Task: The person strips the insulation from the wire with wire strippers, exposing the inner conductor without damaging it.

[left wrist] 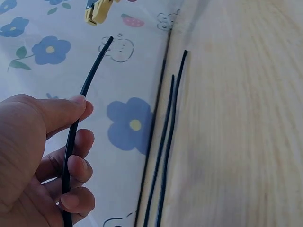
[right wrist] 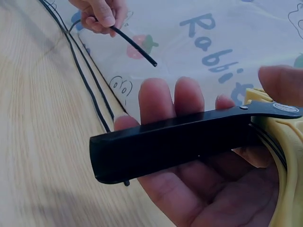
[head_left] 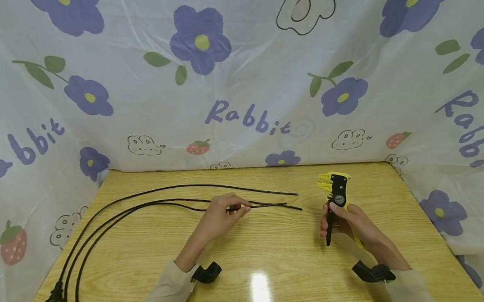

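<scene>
My left hand [head_left: 222, 217] pinches a black power cord [left wrist: 97, 66] between thumb and index finger, a short way behind its cut end. The other fingers curl round the cord lower down, and the end sticks out to the right, raised off the table. A yellow and black wire stripper [head_left: 339, 189] is upright in my right hand [head_left: 364, 226], its yellow jaws at the top facing left. The thumb lies on the tool's body and the fingers go round its black handle [right wrist: 165, 146]. A gap separates the cord's end from the stripper.
Two more black cords [head_left: 195, 185] [left wrist: 165, 156] lie on the wooden table [head_left: 270, 244], curving from the left. Plugs [head_left: 55, 295] lie at the front left. A flower-printed cloth [head_left: 239, 79] hangs behind and beside the table. Each wrist wears a black camera mount [head_left: 206, 273].
</scene>
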Available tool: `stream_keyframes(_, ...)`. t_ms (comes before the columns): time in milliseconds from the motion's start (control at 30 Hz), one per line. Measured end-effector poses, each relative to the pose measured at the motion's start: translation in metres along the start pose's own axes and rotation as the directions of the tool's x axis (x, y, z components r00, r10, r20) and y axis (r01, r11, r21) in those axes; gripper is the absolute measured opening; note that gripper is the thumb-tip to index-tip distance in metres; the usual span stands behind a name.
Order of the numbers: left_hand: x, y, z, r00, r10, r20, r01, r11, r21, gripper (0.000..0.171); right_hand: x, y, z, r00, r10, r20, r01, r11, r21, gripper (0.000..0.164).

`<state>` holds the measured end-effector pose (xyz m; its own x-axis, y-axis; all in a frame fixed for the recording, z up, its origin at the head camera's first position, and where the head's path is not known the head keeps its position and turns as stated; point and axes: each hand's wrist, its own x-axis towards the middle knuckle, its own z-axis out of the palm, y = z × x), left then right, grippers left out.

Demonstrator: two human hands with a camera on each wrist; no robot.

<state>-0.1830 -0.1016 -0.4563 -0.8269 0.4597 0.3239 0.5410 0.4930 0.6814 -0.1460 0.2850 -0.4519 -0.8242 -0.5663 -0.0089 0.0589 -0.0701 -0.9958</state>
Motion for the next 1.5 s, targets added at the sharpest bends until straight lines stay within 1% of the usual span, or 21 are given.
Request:
stream_keyframes(167, 0.004, 0.001, -0.007, 1.0, 0.02, -0.02, -0.02, 1.0, -0.007, 0.014, 0.006, -0.003, 0.004, 1.0, 0.009, 0.011, -0.01, 1.0, 0.02, 0.041)
stream_keyframes(367, 0.006, 0.005, -0.015, 0.999, 0.022, -0.035, -0.022, 0.999, -0.022, 0.014, 0.013, -0.005, 0.01, 0.998, -0.012, 0.065, 0.008, 0.998, 0.063, 0.042)
stream_keyframes(567, 0.008, 0.008, -0.022, 0.997, 0.039, -0.064, -0.04, 0.999, -0.018, 0.014, 0.021, -0.009, 0.018, 0.995, -0.046, 0.093, 0.037, 0.995, 0.093, 0.041)
stream_keyframes(767, 0.01, 0.01, -0.028, 0.995, 0.037, -0.088, -0.039, 0.999, -0.016, 0.014, 0.029, -0.012, 0.026, 0.994, -0.047, 0.095, 0.037, 0.993, 0.11, 0.037)
stream_keyframes(933, 0.012, 0.01, -0.033, 0.992, 0.055, -0.112, -0.057, 0.998, -0.009, 0.014, 0.037, -0.011, 0.031, 0.987, -0.064, 0.146, 0.047, 0.992, 0.12, 0.039)
stream_keyframes(1100, 0.014, 0.013, -0.037, 0.992, 0.044, -0.115, -0.047, 0.999, -0.024, 0.013, 0.042, -0.012, 0.036, 0.981, -0.079, 0.178, 0.053, 0.988, 0.147, 0.039)
stream_keyframes(1300, 0.014, 0.015, -0.04, 0.988, 0.055, -0.143, -0.063, 0.996, -0.056, 0.012, 0.048, -0.013, 0.042, 0.976, -0.077, 0.206, 0.051, 0.99, 0.128, 0.038)
stream_keyframes(1500, 0.015, 0.016, -0.041, 0.986, 0.061, -0.156, -0.076, 0.993, -0.09, 0.01, 0.052, -0.015, 0.043, 0.962, -0.1, 0.253, 0.068, 0.989, 0.135, 0.039)
